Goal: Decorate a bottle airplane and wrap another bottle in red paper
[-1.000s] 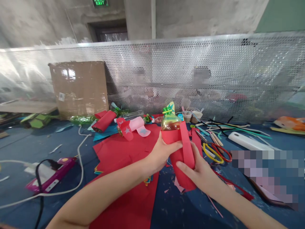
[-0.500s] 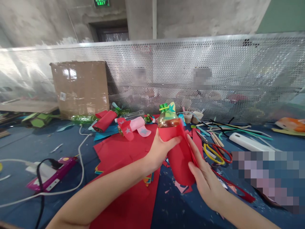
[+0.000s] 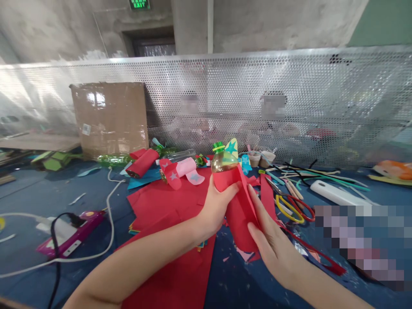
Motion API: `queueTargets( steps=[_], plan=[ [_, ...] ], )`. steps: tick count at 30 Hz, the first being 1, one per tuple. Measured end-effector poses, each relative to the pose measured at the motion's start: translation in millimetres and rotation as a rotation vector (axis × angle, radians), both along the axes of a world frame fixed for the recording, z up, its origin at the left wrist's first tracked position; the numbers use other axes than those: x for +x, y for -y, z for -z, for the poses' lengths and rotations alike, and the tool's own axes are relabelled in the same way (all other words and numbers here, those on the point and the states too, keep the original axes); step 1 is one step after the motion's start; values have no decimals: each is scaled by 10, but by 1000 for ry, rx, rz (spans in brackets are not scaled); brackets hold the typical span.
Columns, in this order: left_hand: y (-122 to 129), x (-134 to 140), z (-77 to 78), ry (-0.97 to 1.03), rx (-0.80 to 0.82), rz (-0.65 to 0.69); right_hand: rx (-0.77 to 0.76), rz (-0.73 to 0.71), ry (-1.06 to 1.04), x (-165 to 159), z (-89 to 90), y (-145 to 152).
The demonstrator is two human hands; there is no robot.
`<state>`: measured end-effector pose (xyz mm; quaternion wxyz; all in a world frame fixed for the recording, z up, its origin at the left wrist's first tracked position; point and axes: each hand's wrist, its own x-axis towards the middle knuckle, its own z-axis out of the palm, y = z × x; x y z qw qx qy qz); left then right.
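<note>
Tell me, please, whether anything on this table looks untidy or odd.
Yes, slightly. Paper scraps lie scattered on the blue table, like uncollected cuttings. Also, the red paper around the bottle has an edge standing away between the left hand and right hand, so it is not wrapped flat.

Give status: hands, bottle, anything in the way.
Left hand around bottle; right hand against red paper flap. Bottle paper-wrapped, tilted, top up. Scissors right, apart from hands; nothing seen blocking.
</note>
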<state>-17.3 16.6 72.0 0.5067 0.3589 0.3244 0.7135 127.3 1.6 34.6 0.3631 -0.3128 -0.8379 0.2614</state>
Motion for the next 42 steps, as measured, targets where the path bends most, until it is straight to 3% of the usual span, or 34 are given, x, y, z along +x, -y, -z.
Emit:
queueTargets(
  steps=[3,5,8,12,16,21,30,42],
  plan=[
    [29,26,1,-15,3,-34,85,5,46,0,41,20],
    [43,31,-6,-14,-13,-53,47,-46,25,9,28,40],
    [42,9,-20,3,-17,-54,-174,-93,-129,3,-62,62],
    [34,-22,-26,-22,-5,-4,-505,-30,-413,-64,-209,37],
    [85,22,-18,-56,13,53,-678,-131,-481,-106,-260,-22],
    [177,96,-16,-76,-45,18,-635,-137,-324,-97,-234,-11],
    [204,106,-17,-16,-50,10,-568,-83,-329,-122,-193,72],
    [192,125,17,-87,-76,-36,-451,9,-194,-126,-180,78]
  ],
)
